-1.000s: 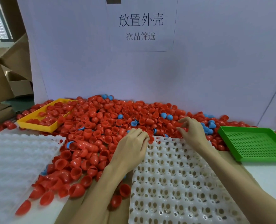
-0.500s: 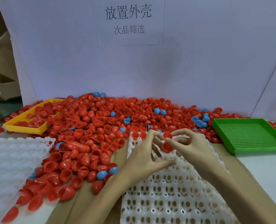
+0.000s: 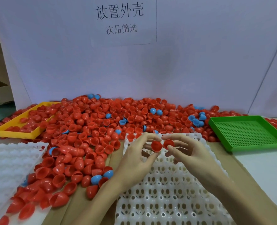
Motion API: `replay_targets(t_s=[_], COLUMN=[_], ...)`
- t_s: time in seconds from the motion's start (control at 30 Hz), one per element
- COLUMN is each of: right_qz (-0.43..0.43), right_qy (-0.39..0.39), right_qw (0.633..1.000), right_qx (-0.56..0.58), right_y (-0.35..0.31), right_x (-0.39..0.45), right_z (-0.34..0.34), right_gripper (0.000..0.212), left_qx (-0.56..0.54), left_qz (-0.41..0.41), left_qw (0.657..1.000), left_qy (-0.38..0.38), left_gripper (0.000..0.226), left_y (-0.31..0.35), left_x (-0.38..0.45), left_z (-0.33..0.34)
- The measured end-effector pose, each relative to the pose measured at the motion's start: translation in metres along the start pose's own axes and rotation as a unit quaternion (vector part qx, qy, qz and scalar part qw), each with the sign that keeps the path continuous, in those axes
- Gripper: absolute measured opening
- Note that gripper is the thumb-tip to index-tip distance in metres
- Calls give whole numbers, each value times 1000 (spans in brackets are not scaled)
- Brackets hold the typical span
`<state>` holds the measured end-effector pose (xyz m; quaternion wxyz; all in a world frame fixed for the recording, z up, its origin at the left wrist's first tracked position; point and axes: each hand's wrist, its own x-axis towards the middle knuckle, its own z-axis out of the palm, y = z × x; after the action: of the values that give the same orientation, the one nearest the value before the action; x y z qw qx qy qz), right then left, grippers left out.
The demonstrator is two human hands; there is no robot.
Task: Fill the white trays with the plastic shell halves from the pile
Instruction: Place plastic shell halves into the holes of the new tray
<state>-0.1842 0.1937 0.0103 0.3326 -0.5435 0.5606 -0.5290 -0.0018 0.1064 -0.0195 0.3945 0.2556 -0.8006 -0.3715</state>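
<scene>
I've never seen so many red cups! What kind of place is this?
Probably a factory sorting bench: a huge pile of red plastic shell halves, white plastic trays with rows of holes to fill, and a printed paper sign on the white board behind.

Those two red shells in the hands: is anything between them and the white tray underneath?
Nothing visible. The left hand pinches one red shell and the right hand another, both just above the white tray. The pockets right below look empty; one shell sits in a far-corner pocket.
</scene>
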Motion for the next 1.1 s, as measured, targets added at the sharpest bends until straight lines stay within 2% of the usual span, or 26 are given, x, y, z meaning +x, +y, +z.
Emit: replay_targets(t_s=[0.17, 0.37, 0.47, 0.63, 0.7, 0.8, 0.97, 1.03, 1.1], right_qz=[-5, -7, -10, -21, -36, -35, 32, 98, 189], right_qy=[-4, -4, 3, 3, 10, 45, 83, 57, 2], right_qw=[1000, 1000, 999, 999, 999, 998, 994, 981, 940], right_qx=[9, 26, 36, 35, 22, 34, 69, 157, 285], right_y=[1, 0, 3, 4, 3, 1, 1, 2, 2], right_x=[-1, -1, -2, -4, -5, -6, -7, -5, -3], right_z=[4, 7, 10, 16, 18, 20, 18, 16, 13], right_gripper=[22, 28, 30, 44, 41, 23, 12, 20, 25], left_qx=[-33, -65, -101, -173, -195, -183, -135, -130, -110], left_qz=[-25, -48, -65, -94, -105, -113, -87, -65, -39], left_qw=[999, 996, 993, 980, 974, 976, 987, 989, 993], left_qy=[36, 29, 6, -32, -49, -43, -4, 4, 20], left_gripper=[38, 9, 27, 39, 41, 39, 29, 39, 40], left_y=[1, 2, 7, 11, 11, 10, 5, 3, 2], left_x=[0, 1, 1, 2, 2, 2, 2, 2, 2], left_z=[1, -1, -3, -6, -6, -5, -2, 0, 0])
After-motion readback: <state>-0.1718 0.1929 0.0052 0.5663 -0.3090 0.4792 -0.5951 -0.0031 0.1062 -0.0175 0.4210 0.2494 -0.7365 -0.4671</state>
